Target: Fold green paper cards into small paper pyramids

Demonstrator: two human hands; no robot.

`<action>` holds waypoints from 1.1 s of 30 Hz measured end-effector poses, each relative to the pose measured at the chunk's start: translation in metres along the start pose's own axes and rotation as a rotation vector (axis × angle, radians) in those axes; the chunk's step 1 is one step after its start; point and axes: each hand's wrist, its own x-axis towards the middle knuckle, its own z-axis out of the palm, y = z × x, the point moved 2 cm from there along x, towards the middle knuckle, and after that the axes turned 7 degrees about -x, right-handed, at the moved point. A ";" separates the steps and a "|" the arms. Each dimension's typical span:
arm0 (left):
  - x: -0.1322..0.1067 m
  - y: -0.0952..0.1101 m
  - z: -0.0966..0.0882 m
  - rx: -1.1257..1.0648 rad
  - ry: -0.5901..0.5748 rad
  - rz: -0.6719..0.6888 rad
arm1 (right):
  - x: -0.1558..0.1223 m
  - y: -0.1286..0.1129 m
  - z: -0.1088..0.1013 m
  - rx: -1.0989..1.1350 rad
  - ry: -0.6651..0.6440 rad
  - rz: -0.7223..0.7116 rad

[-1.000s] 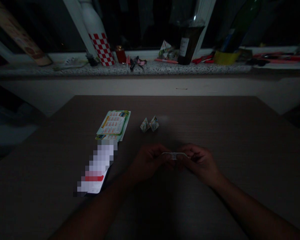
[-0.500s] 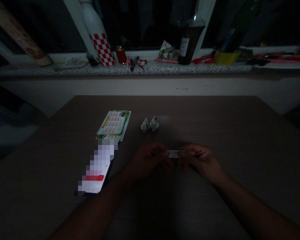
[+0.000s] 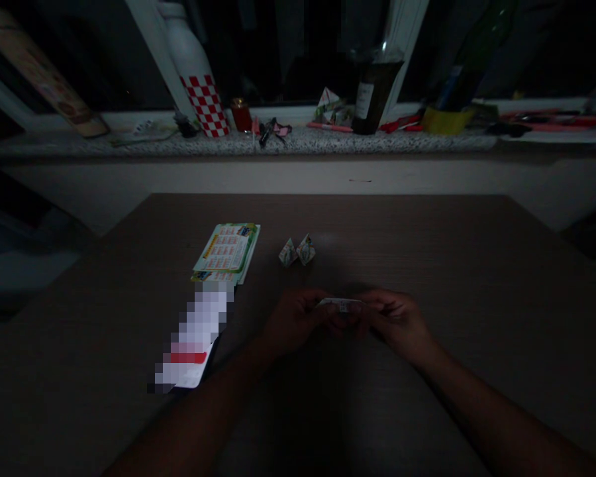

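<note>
A small folded piece of printed paper is pinched between my two hands above the table. My left hand grips its left end, with thumb and fingers closed. On the right end my right hand is closed too, its thumb against the paper. Fingers cover much of the paper, so its full shape is hidden. Just beyond the hands stand two small folded paper pieces, pointed and side by side. A stack of printed calendar cards lies to the left of them.
A phone with a lit, partly blurred screen lies left of my left forearm on the wooden table. Along the granite sill stand a red-checked white bottle, a dark labelled cup, a red-brown jar and a green bottle.
The paper between my hands has tilted, and a pale top edge now shows wider. My fingers have shifted closer together around it. The view has moved slightly.
</note>
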 end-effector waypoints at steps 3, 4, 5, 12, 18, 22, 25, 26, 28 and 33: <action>0.000 -0.002 0.001 0.052 0.020 -0.012 | -0.001 -0.001 0.002 -0.037 -0.024 -0.009; -0.001 -0.002 0.001 0.092 0.030 -0.009 | -0.001 -0.001 0.003 -0.047 -0.033 -0.010; -0.001 -0.002 0.002 0.130 0.039 -0.004 | -0.001 -0.001 0.004 -0.054 -0.042 -0.012; -0.002 -0.004 0.002 0.026 0.047 -0.048 | 0.004 0.006 0.004 -0.099 -0.080 -0.059; -0.009 0.006 -0.001 0.375 0.187 0.116 | 0.007 0.001 0.005 -0.152 -0.071 -0.063; -0.012 0.014 0.000 0.707 0.212 0.274 | 0.010 -0.002 0.007 -0.160 -0.073 -0.056; -0.010 0.013 0.002 0.752 0.174 0.255 | 0.012 -0.001 0.007 -0.131 -0.072 -0.055; -0.009 0.013 0.002 0.729 0.165 0.226 | 0.012 0.000 0.007 -0.118 -0.068 -0.059; -0.007 0.011 0.003 0.653 0.147 0.171 | 0.012 0.001 0.008 -0.100 -0.060 -0.071; -0.003 0.011 0.003 0.528 0.092 0.156 | 0.012 0.001 0.009 -0.103 -0.040 -0.087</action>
